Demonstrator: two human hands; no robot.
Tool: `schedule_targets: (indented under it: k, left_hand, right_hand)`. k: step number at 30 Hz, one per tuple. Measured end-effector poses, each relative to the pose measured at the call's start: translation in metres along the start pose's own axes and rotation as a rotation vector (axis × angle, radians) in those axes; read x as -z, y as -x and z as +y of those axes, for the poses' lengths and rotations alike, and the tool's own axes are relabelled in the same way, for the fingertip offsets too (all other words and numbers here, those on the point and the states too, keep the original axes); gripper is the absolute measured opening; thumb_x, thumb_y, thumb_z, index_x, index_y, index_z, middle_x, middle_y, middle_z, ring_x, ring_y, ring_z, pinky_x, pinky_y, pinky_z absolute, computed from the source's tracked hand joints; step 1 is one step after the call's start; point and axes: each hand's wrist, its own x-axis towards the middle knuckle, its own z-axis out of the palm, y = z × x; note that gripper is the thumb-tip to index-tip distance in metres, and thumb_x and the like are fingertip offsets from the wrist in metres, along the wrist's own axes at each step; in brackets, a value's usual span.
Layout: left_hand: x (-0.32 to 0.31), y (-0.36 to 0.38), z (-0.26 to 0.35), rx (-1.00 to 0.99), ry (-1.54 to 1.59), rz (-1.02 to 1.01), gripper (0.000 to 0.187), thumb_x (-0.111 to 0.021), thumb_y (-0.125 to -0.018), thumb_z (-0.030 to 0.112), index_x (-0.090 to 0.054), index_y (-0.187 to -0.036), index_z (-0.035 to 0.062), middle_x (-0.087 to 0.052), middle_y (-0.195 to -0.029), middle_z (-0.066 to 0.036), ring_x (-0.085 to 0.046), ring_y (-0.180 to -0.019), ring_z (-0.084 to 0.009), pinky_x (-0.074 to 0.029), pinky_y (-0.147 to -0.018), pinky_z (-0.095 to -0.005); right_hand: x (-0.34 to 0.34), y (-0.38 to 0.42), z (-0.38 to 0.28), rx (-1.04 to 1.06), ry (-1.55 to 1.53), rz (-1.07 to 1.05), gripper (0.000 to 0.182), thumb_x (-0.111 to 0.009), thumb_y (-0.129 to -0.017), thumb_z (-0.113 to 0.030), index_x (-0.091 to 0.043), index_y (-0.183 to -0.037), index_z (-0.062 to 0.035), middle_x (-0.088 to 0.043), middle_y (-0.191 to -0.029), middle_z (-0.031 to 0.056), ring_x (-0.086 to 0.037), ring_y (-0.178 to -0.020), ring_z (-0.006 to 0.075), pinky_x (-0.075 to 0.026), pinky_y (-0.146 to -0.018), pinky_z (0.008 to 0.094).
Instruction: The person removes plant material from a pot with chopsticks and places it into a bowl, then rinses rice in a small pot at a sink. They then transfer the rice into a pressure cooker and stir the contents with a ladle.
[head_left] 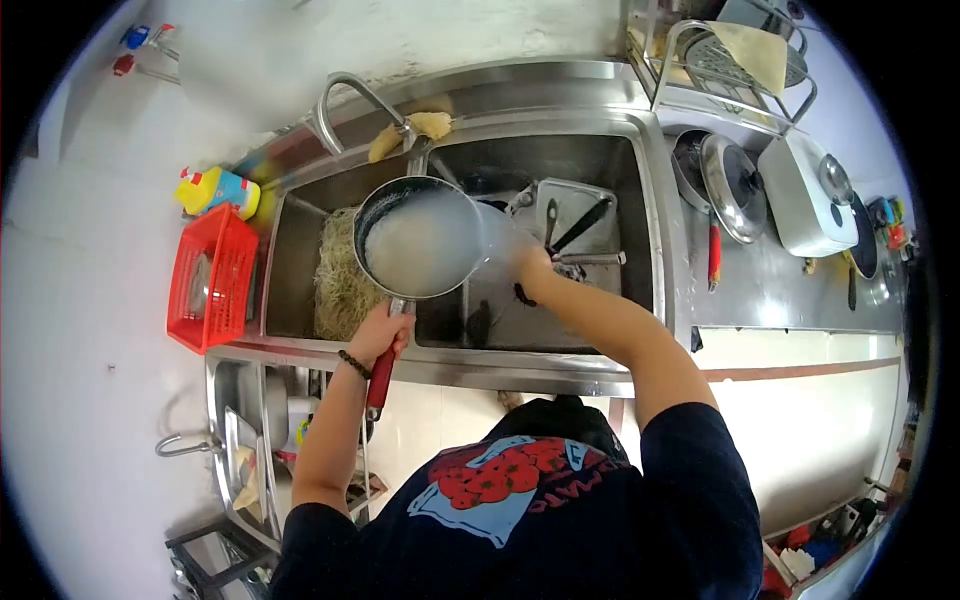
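My left hand (380, 332) grips the red handle (380, 378) of a metal saucepan (420, 238) filled with cloudy white water, held over the steel double sink (655, 180). My right hand (533, 268) rests against the pan's right rim, above the right basin. Below the pan, the left basin holds a heap of pale noodle-like strands (338, 280). In the right basin lie a metal tray and utensils with black handles (585, 225). The tap (350, 95) arches over the sink's back edge.
A red plastic basket (210, 280) and a colourful bottle (220, 190) stand left of the sink. On the right counter are pot lids (735, 185), a white pot (800, 200) and a dish rack (730, 60). Pots sit on a lower shelf (250, 420).
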Motion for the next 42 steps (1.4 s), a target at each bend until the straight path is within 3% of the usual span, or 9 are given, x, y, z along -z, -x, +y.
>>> schedule_targets:
  k: [2,5,11,13,17,19,25,28,42]
  left_hand:
    - [0.001,-0.002,0.002,-0.012,-0.013,0.006,0.016,-0.051,-0.073,0.013,-0.038,-0.081,0.006,-0.039,-0.049,0.002,-0.037,-0.035,-0.0072,-0.032,-0.033,-0.0211]
    - [0.003,-0.003,0.008,-0.015,-0.037,-0.005,0.016,-0.051,-0.073,0.013,-0.038,-0.08,0.0062,-0.039,-0.049,0.001,-0.037,-0.035,-0.0073,-0.032,-0.034,-0.0211]
    - [0.003,-0.004,0.019,-0.019,-0.053,0.004,0.014,-0.051,-0.073,0.013,-0.04,-0.077,0.0065,-0.039,-0.05,0.002,-0.037,-0.036,-0.0072,-0.032,-0.034,-0.0211]
    - [0.002,-0.004,0.026,-0.01,-0.052,0.001,0.012,-0.051,-0.072,0.012,-0.041,-0.075,0.0062,-0.04,-0.049,0.002,-0.038,-0.036,-0.0072,-0.033,-0.034,-0.0214]
    - [-0.001,-0.003,0.038,-0.043,-0.089,0.016,0.012,-0.051,-0.072,0.012,-0.042,-0.077,0.0061,-0.04,-0.049,0.002,-0.038,-0.036,-0.0068,-0.033,-0.034,-0.0206]
    - [0.001,-0.006,0.04,-0.038,-0.106,0.031,0.012,-0.051,-0.072,0.012,-0.042,-0.077,0.0061,-0.04,-0.049,0.001,-0.039,-0.036,-0.0067,-0.032,-0.034,-0.0205]
    - [0.004,-0.016,0.046,-0.06,-0.152,0.032,0.014,-0.051,-0.073,0.014,-0.041,-0.08,0.0066,-0.04,-0.05,0.002,-0.038,-0.036,-0.0073,-0.033,-0.033,-0.0216]
    - [0.006,-0.025,0.046,-0.058,-0.132,0.026,0.014,-0.051,-0.073,0.013,-0.041,-0.079,0.0062,-0.041,-0.05,0.002,-0.039,-0.036,-0.0073,-0.034,-0.033,-0.0213]
    - [0.0,-0.046,0.058,-0.141,-0.304,0.074,0.014,-0.052,-0.071,0.014,-0.042,-0.077,0.0057,-0.042,-0.053,0.0,-0.04,-0.038,-0.0089,-0.034,-0.037,-0.0216]
  right_hand:
    - [0.063,0.022,0.031,0.036,-0.264,-0.316,0.015,-0.05,-0.074,-0.017,-0.063,-0.083,-0.0134,-0.061,-0.081,0.0054,-0.058,-0.074,0.0215,-0.045,-0.061,0.0318]
    - [0.076,0.02,0.059,-0.04,-0.62,-0.25,0.01,-0.053,-0.069,-0.012,-0.062,-0.074,-0.0105,-0.06,-0.071,0.0071,-0.056,-0.06,0.0201,-0.044,-0.052,0.0339]
    - [0.01,-0.04,0.053,-0.36,-1.294,-0.573,0.014,-0.057,-0.065,-0.017,-0.057,-0.059,-0.004,-0.052,-0.049,0.0085,-0.049,-0.046,0.0184,-0.04,-0.045,0.0329]
    - [-0.046,-0.068,0.03,-0.49,-1.695,-0.603,0.029,-0.052,-0.073,-0.026,-0.056,-0.087,-0.0006,-0.059,-0.078,0.0092,-0.056,-0.066,0.0179,-0.046,-0.054,0.034]
    - [-0.023,-0.041,0.039,-0.516,-1.579,-0.253,0.031,-0.051,-0.072,-0.028,-0.057,-0.079,0.0012,-0.057,-0.076,0.0093,-0.052,-0.063,0.0206,-0.045,-0.055,0.0346]
    - [-0.077,-0.063,0.041,-0.218,-1.868,-0.18,0.033,-0.06,-0.067,-0.017,-0.053,-0.094,-0.0001,-0.055,-0.086,0.0104,-0.051,-0.07,0.0189,-0.042,-0.059,0.0294]
    - [-0.008,-0.031,0.072,-0.78,-1.845,-0.322,0.025,-0.056,-0.072,-0.014,-0.053,-0.086,0.0053,-0.055,-0.075,0.0117,-0.051,-0.059,0.0214,-0.042,-0.05,0.0323]
    - [0.008,-0.001,0.088,-0.697,-1.953,-0.547,0.019,-0.051,-0.076,-0.013,-0.052,-0.082,0.0055,-0.055,-0.067,0.0112,-0.05,-0.051,0.0181,-0.04,-0.041,0.0296]
    - [0.024,0.021,0.099,-0.693,-2.28,-0.574,0.024,-0.041,-0.083,-0.017,-0.05,-0.073,0.0029,-0.051,-0.059,0.0081,-0.046,-0.044,0.0133,-0.037,-0.037,0.0255]
